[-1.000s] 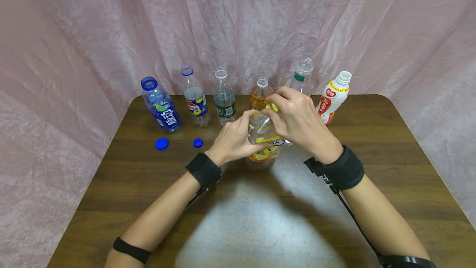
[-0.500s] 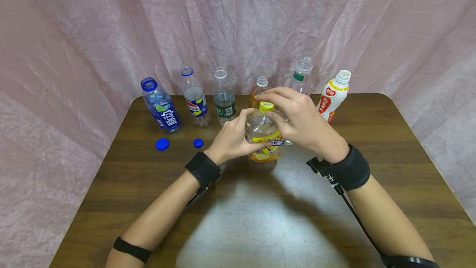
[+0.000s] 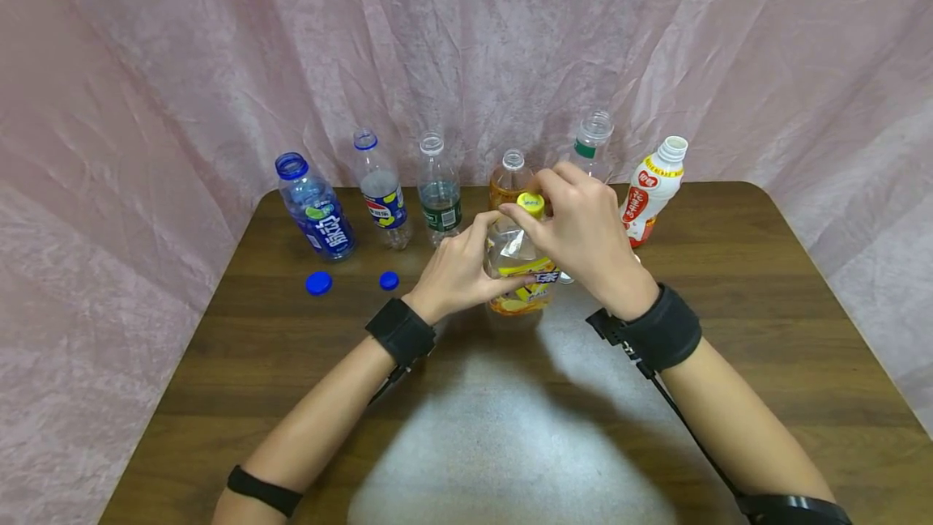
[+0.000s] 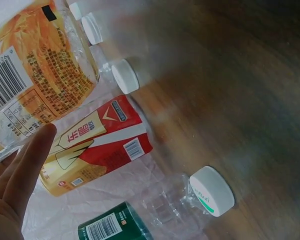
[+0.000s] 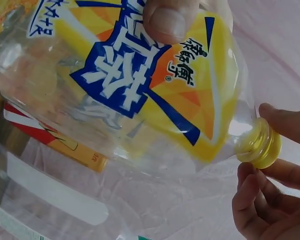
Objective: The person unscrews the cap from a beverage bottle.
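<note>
My left hand (image 3: 461, 272) grips the body of a clear iced tea bottle (image 3: 513, 248), which stands near the table's middle. Its label is yellow, with blue-and-white lettering in the right wrist view. My right hand (image 3: 586, 225) pinches the bottle's yellow cap (image 3: 530, 203) between thumb and fingers. In the right wrist view the yellow cap (image 5: 262, 145) sits on the bottle's neck, and a thumb (image 5: 167, 22) presses on the label. The left wrist view shows only some left fingers (image 4: 27, 170) at the edge.
Uncapped bottles stand in a back row, including a blue one (image 3: 317, 205), a Pepsi-style one (image 3: 384, 197) and a white one (image 3: 651, 193). Two blue caps (image 3: 318, 283) lie at left. White caps (image 4: 212, 191) and a red-and-yellow package (image 4: 100, 145) show in the left wrist view.
Half a second ago the right hand's fingers were spread loose around the yellow cap; now they have closed on it again. The left hand has stayed on the bottle.
</note>
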A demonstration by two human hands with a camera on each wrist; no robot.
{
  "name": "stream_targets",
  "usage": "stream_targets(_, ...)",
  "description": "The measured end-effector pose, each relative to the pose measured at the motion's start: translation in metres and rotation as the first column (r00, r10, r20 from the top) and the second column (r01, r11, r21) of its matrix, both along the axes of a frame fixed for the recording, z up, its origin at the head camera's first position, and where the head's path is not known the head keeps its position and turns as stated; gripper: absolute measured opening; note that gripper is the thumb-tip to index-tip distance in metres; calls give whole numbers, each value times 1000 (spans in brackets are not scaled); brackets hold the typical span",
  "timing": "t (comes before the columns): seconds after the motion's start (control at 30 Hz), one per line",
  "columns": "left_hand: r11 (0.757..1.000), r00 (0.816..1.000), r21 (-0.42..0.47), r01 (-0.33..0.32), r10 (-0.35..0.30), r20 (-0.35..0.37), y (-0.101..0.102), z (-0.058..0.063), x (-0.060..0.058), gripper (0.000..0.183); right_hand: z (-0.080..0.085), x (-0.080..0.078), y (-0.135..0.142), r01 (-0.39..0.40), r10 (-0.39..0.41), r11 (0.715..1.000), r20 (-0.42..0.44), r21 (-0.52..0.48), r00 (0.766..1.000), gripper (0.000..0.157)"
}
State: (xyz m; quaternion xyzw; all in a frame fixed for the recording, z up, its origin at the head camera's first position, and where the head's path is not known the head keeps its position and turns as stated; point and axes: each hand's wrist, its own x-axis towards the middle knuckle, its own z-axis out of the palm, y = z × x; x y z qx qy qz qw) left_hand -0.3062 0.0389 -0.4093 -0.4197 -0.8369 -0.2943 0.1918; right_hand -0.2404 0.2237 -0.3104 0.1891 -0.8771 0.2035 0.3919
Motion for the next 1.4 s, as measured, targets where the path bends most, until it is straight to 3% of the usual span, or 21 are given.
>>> stream_targets(0.37, 1000, 1000, 5, 0, 0, 1, -1, -3, -2, 93, 2, 2, 5, -132, 132, 991, 40, 4, 990, 17)
stream_targets(0.63, 1000, 1000, 13, 18, -19, 16, -2, -4, -3, 92, 4, 0, 14, -298, 305, 952, 132, -67, 943, 23)
stream_targets(0.73, 999, 999, 37, 21, -21, 25, -2, -3, -3, 92, 6, -1, 15, -282, 291, 954, 98, -101, 952, 27)
stream_targets(0.87, 998, 1000, 55, 16, -18, 24, -1, -1, -4, 93, 7, -3, 12, -196, 202, 972, 37, -131, 979, 29)
stream_targets(1.1, 1000, 1000, 27, 10, -11, 17, 1, -2, -3, 94, 2, -4, 3, -52, 53, 995, 12, -81, 999, 35)
stream_targets(1.23, 1000, 1000, 12, 2, -2, 4, 1, -4, -2, 94, 1, -2, 2, -35, 36, 998, 15, -54, 999, 30)
stream_targets(1.4, 1000, 1000, 3, -3, 3, 0, 1, -5, -3, 93, 3, 0, 4, -84, 84, 996, 17, -14, 996, 21)
